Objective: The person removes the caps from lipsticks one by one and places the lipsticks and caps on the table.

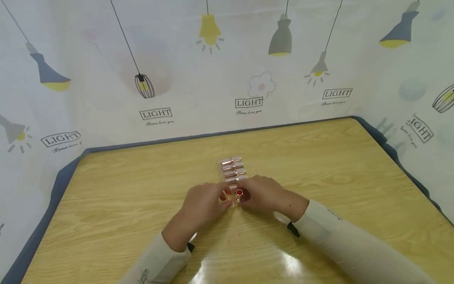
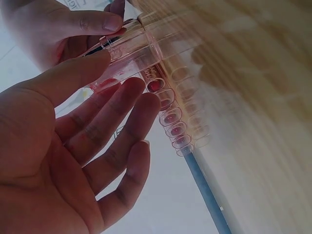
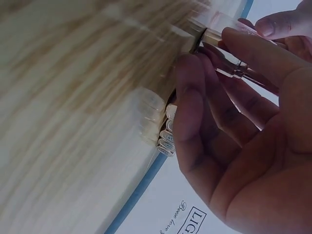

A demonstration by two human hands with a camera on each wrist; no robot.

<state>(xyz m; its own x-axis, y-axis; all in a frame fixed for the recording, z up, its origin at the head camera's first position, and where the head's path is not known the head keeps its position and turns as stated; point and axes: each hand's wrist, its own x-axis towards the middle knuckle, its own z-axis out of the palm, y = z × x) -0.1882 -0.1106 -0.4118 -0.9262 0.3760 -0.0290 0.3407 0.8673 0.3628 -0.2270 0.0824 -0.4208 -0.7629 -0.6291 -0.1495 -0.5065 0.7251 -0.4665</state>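
Observation:
Several rose-gold lipstick tubes (image 1: 232,166) lie side by side in a column on the table. A clear plastic case (image 2: 129,73) stands at the near end of that row. My left hand (image 1: 205,203) holds this case between thumb and fingertips. In my right hand (image 1: 264,193), a lipstick (image 1: 239,194) is pinched with its red end facing up toward the head camera. From the right wrist, the shiny lipstick tube (image 3: 226,66) shows between thumb and fingers, close beside the clear plastic. The fingers hide part of the nearest tubes.
The wooden table (image 1: 142,173) is glossy, with light reflections near its front. A blue-grey edge (image 1: 170,140) runs along its back and sides. Behind it hangs a white curtain (image 1: 213,79) printed with lamps and the word LIGHT.

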